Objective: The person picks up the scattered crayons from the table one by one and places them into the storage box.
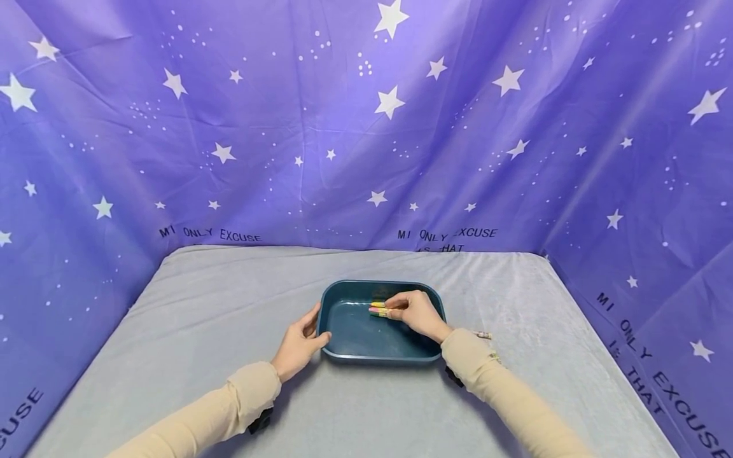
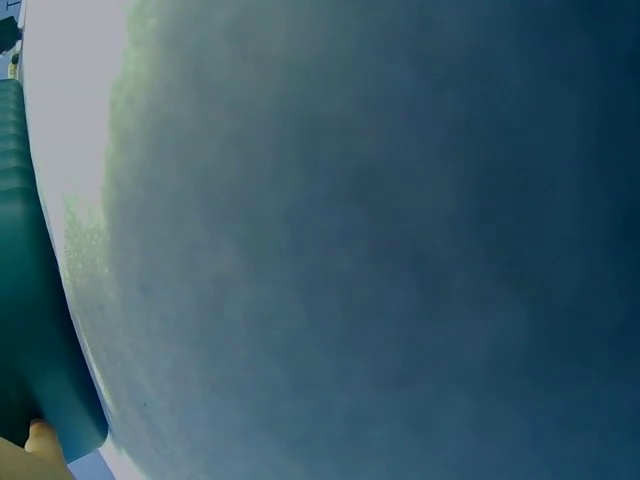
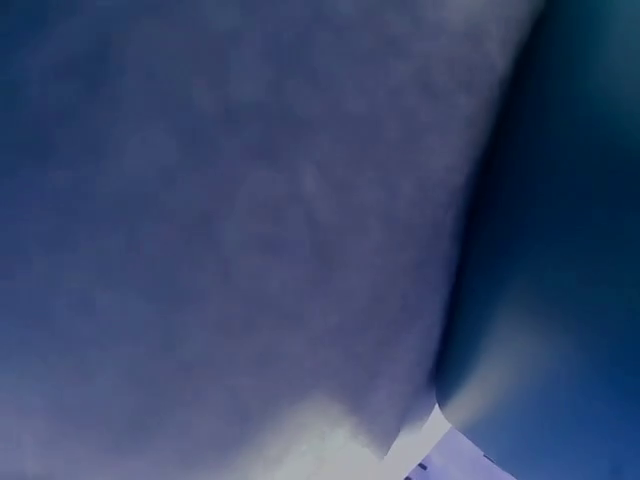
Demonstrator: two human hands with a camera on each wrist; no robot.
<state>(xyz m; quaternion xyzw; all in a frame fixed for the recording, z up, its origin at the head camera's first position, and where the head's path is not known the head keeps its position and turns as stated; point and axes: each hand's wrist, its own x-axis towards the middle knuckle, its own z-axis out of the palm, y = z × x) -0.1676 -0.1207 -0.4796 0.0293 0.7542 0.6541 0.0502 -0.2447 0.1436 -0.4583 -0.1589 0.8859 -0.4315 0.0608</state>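
Observation:
A dark teal plastic tray (image 1: pixel 380 359) with rounded corners sits on the cloth. At its left end my left hand (image 1: pixel 298 343) grips the rim, thumb over the edge and fingers along the outer wall. My right hand (image 1: pixel 420 315) reaches over the right side and pinches a few crayons (image 1: pixel 378 310) above the tray floor; yellow, pink and green ends stick out to the left. The left wrist view shows the tray's outer wall (image 2: pixel 30 290) and one fingertip (image 2: pixel 42 438). Only the tray's side (image 3: pixel 560 230) appears in the right wrist view, where the right hand is hidden.
Right of the tray, a crayon with a patterned wrapper (image 1: pixel 483 334) lies on the grey cloth-covered table (image 1: pixel 189 318), partly behind the right sleeve (image 1: pixel 475 362). Purple star-printed curtains (image 1: pixel 321 127) enclose the back and both sides.

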